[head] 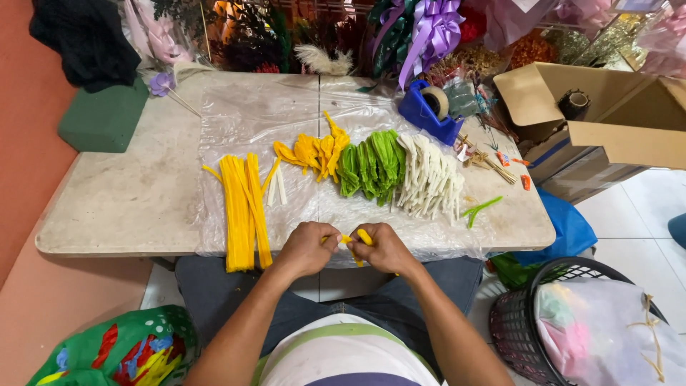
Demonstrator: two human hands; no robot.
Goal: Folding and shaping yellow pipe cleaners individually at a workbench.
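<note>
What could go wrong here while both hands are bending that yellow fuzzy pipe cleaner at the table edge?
The bundle of straight yellow stems overhangs the pale stone table edge beside the left hand and might get nudged off. The yellow fuzzy pipe cleaner, held with the right hand, could drop into the lap. The clear plastic sheet may slide.

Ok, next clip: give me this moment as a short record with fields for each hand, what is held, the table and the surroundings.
left hand: left hand pinches one end of a yellow pipe cleaner
right hand: right hand grips the same piece
table: table under a clear plastic sheet
on it: straight yellow stems, yellow folded pieces, green folded pieces, white folded pieces, blue tape dispenser
surroundings: cardboard box, dark basket
</note>
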